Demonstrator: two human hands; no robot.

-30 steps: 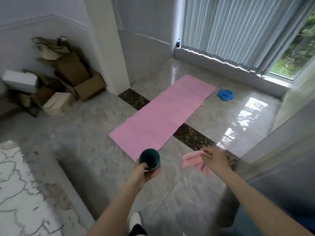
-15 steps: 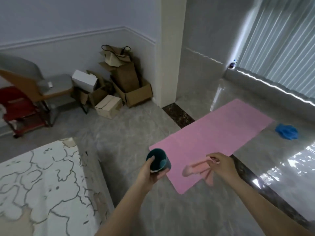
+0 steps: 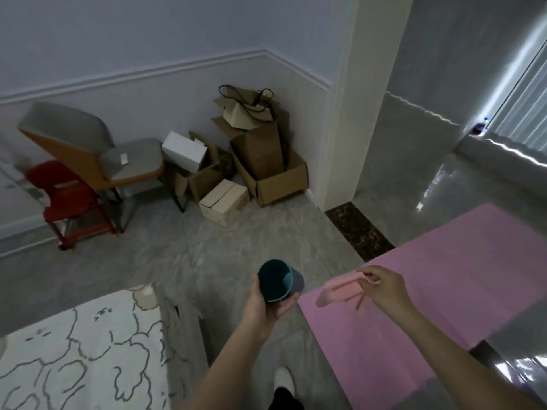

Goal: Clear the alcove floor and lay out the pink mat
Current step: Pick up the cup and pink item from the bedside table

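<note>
1. The left hand [image 3: 263,303] has its grip curled round a teal cup [image 3: 276,280].
2. The right hand [image 3: 384,290] pinches a pink cloth [image 3: 340,291].
3. The pink mat [image 3: 444,291] lies flat on the floor, right of the cup.

A single head-worn wide-angle view looks forward and down from standing height over the grey tiled floor [image 3: 242,250], facing the corner stacked with cardboard boxes [image 3: 266,170], both forearms close at the bottom edge.
</note>
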